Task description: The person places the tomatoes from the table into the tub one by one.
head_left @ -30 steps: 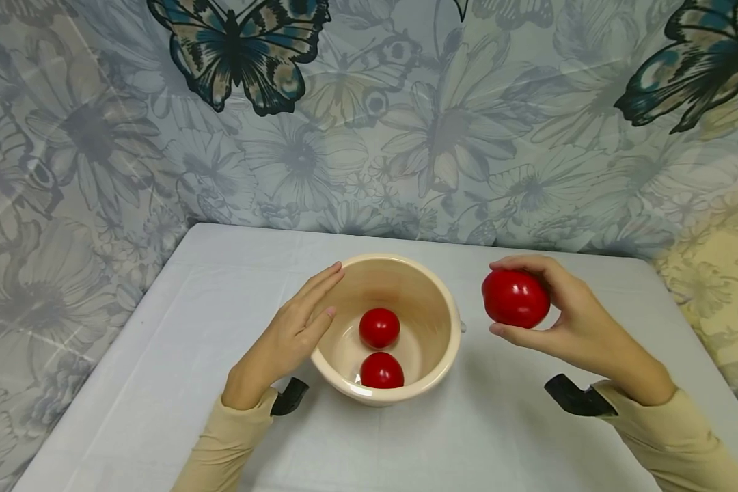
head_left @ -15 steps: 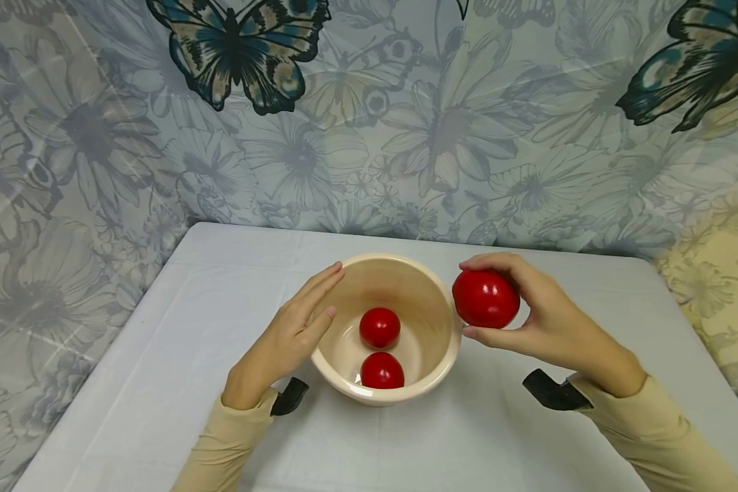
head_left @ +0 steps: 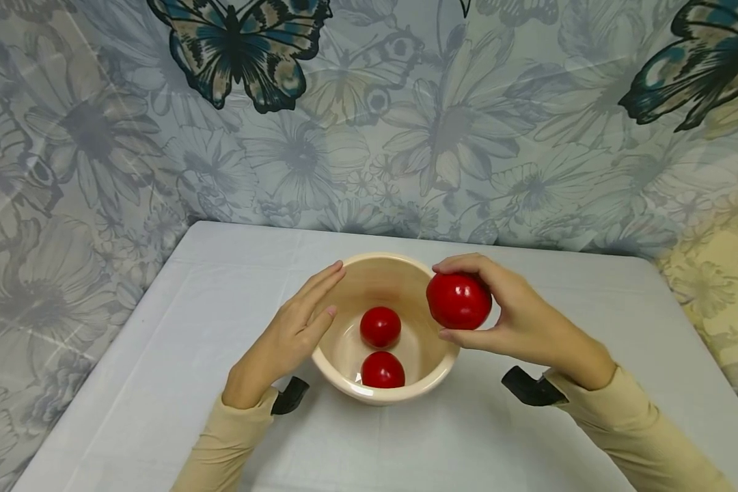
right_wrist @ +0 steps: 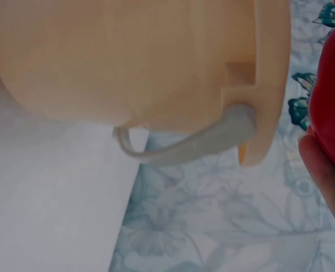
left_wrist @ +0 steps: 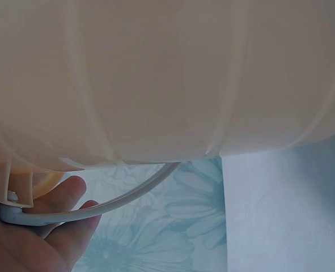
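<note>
A cream plastic bucket (head_left: 427, 379) with a grey handle (left_wrist: 124, 198) stands upright on the table. Inside, at its bottom, lie two glossy red round fruits, one farther (head_left: 380, 326) and one nearer (head_left: 383, 370). My left hand (head_left: 285, 335) rests at the bucket's left rim, its fingers fairly straight. In my right hand (head_left: 516, 318) I grip a third red, tomato-like fruit (head_left: 458, 301) between thumb and fingers, above the bucket's right rim. At the right edge of the right wrist view this fruit (right_wrist: 331, 96) shows a dented, lobed side.
The table (head_left: 234, 266) has a white cloth over it. Behind it hangs a floral fabric backdrop (head_left: 406, 137) printed with butterflies. Black camera mounts (head_left: 531, 387) sit at both wrists, next to beige sleeves.
My right hand has moved left with the red fruit, from beside the bucket to over its right rim. The left hand, the bucket and the two fruits inside have stayed put.
</note>
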